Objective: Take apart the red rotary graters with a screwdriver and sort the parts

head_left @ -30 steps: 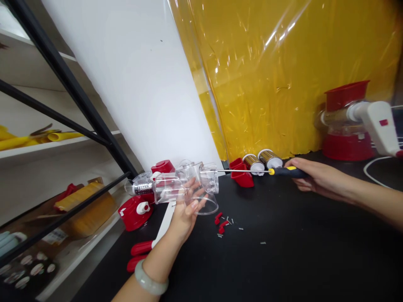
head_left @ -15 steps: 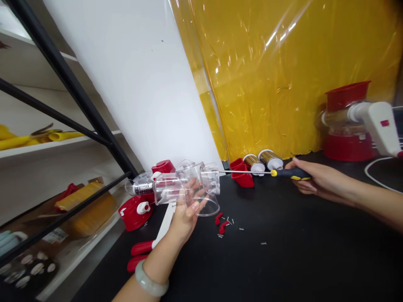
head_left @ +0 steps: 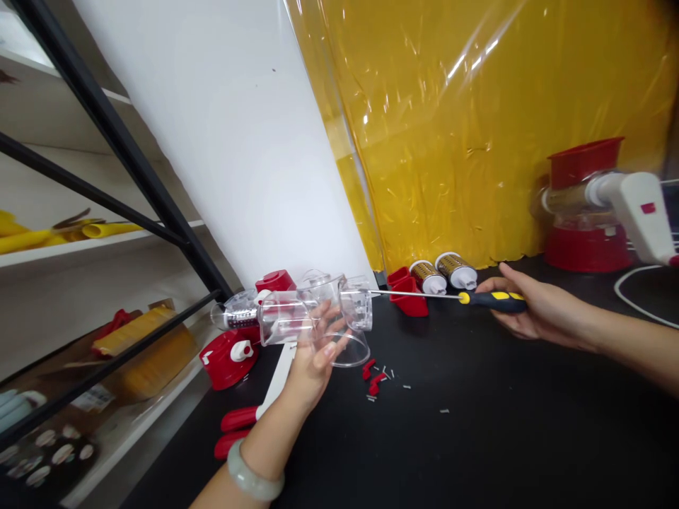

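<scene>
My left hand is wrapped round a clear plastic grater housing, holding it tilted above the black table; the fingers show through the plastic. In my right hand is a screwdriver with a black and yellow handle, gripped between thumb and fingers. Its long shaft points left, and the tip reaches the housing's right end, where I cannot make out the exact contact. Small red parts and several loose screws lie on the table below the housing.
Two metal grater drums and a red pusher lie at the back. An assembled red-and-white rotary grater stands at right. Red bases and red-handled cranks sit at left, beside a black-framed shelf.
The screwdriver handle has turned in my right hand and its handle end sits slightly lower. My right fingers have shifted on it. My left hand and the housing are nearly still.
</scene>
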Motion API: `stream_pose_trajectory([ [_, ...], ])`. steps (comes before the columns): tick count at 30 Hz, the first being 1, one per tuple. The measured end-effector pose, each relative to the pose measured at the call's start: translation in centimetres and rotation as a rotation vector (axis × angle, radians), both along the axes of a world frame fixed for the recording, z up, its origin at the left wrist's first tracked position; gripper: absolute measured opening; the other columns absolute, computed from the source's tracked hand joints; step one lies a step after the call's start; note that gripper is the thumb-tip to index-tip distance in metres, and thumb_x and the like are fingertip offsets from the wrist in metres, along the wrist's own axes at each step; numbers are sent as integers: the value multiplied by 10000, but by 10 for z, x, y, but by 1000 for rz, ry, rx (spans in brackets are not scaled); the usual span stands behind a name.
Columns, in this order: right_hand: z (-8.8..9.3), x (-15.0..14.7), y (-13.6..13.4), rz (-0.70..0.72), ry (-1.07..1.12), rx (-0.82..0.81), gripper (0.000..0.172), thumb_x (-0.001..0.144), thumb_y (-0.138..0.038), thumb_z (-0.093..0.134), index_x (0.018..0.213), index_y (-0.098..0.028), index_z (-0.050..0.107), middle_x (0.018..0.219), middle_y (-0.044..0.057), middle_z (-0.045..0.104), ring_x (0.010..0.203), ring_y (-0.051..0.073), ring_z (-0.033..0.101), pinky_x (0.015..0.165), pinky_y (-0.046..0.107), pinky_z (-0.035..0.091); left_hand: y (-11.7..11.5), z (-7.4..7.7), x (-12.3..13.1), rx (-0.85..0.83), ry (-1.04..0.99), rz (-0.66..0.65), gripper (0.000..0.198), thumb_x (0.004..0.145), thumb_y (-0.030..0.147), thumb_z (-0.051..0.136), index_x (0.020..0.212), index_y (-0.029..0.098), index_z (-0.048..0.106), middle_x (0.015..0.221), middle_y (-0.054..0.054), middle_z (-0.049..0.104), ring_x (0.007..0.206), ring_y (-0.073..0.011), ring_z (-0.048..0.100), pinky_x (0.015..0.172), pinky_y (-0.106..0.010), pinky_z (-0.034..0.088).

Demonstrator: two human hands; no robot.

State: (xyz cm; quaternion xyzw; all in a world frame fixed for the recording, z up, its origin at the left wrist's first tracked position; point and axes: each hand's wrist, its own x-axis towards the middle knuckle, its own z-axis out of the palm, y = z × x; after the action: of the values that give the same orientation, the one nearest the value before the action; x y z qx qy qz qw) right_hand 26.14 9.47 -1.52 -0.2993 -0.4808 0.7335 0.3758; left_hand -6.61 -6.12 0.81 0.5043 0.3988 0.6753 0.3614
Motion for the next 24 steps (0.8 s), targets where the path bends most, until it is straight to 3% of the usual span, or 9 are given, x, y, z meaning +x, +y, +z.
stream_pose_trajectory([
  [2,-2,-1,0,-2,-29,84,421,858,-623,532,820,-210,605,390,-62,371,333,56,221,338,162,213,0,0,-1,5,-3,-3,658,603,412,813,1209,326,571,1281,-62,556,1208,-294,544,1007,-448,455],
  [3,-1,-2,-1,-11,-13,123,391,838,-598,588,811,-208,599,396,-71,360,348,48,211,353,155,218,0,0,-1,8,-5,-2,652,608,408,811,1209,325,571,1289,-62,553,1214,-294,540,1007,-444,455],
  [9,8,-3,-5,-58,150,115,304,686,-403,827,826,-238,614,713,-36,535,592,80,486,569,191,483,0,2,-2,25,-26,38,637,597,406,815,1185,322,583,1303,-60,553,1229,-301,533,1029,-471,438],
  [12,8,0,-4,-47,192,96,295,668,-300,848,859,-261,628,933,-16,570,777,112,562,665,205,530,0,3,-2,26,-32,38,635,596,404,817,1180,318,584,1300,-62,557,1219,-298,542,1041,-486,429],
  [15,6,2,-2,-26,213,115,306,670,-225,841,888,-275,632,998,-14,580,835,123,577,713,214,542,0,2,-3,23,-35,34,622,613,389,810,1187,318,582,1313,-60,551,1232,-295,532,1054,-481,418],
  [17,4,1,-2,6,214,106,283,693,-251,825,899,-267,631,981,-6,604,834,131,597,727,224,544,0,1,-4,25,-32,33,619,619,389,807,1192,323,581,1312,-58,550,1235,-297,529,1050,-475,421],
  [20,0,0,0,36,126,39,335,800,-551,663,897,-232,626,803,44,648,677,158,620,591,247,533,0,2,-3,23,-12,28,650,602,404,815,1202,317,581,1318,-68,545,1235,-310,527,1020,-460,448],
  [22,-2,-1,1,27,12,37,472,843,-671,505,858,-213,617,597,35,596,459,122,518,413,207,420,-1,3,-2,12,-3,19,666,598,411,818,1212,310,579,1329,-75,540,1243,-317,522,1015,-453,452],
  [24,-3,-1,1,13,-36,83,452,846,-648,532,797,-203,597,468,-22,480,358,66,360,357,164,299,-1,3,0,5,-10,18,664,602,404,817,1214,313,577,1329,-70,544,1250,-313,517,1029,-454,441],
])
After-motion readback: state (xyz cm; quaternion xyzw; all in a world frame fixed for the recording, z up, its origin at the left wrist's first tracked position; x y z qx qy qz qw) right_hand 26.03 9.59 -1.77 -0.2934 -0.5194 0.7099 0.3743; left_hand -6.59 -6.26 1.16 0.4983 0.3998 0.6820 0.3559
